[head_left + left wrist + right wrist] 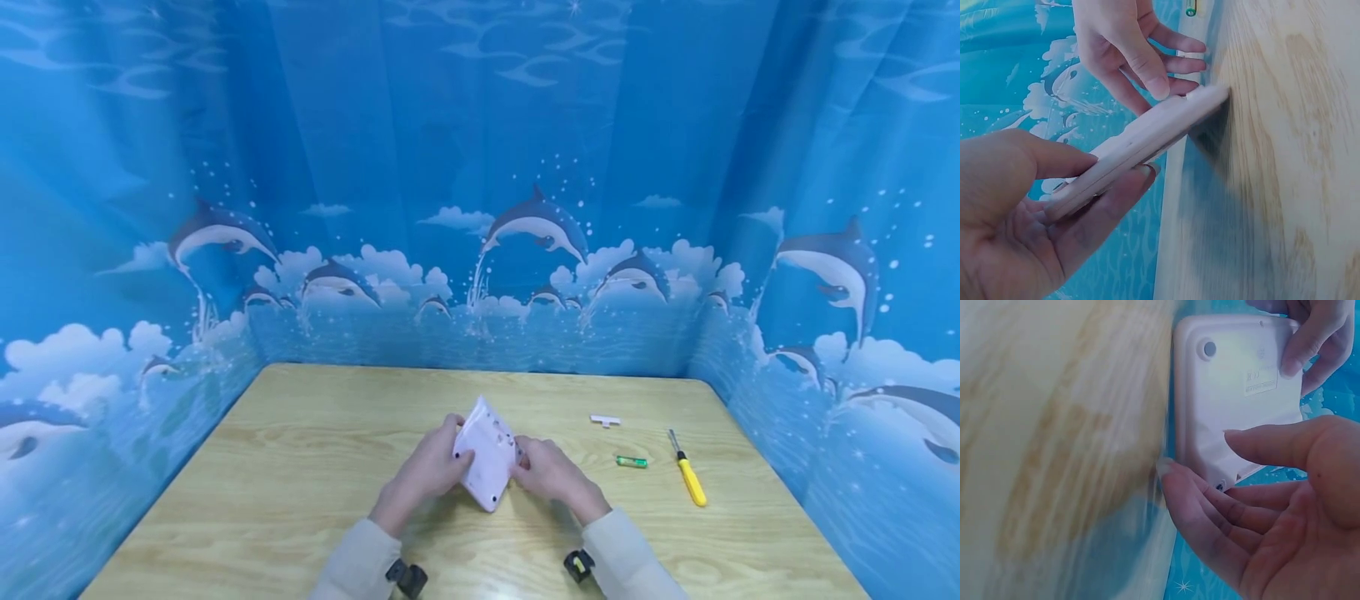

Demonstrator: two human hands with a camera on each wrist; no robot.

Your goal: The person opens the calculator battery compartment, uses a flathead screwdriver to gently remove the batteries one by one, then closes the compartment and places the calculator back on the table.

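A flat white plastic device [487, 467] is held tilted over the table, its back turned up. In the right wrist view, a round foot and a printed label show on that back. My left hand [435, 458] grips the left side, thumb on the back and fingers underneath. At the opposite side is my right hand [551, 471], its thumb [1266, 444] over the recessed end of the back and its fingers [1210, 512] along the edge. The device's front face is hidden.
On the wooden table [300, 467], to the right, lie a small white T-shaped cover [604, 421], a green battery [632, 462] and a yellow-handled screwdriver [692, 482]. A blue dolphin-print curtain [480, 125] encloses the back and sides.
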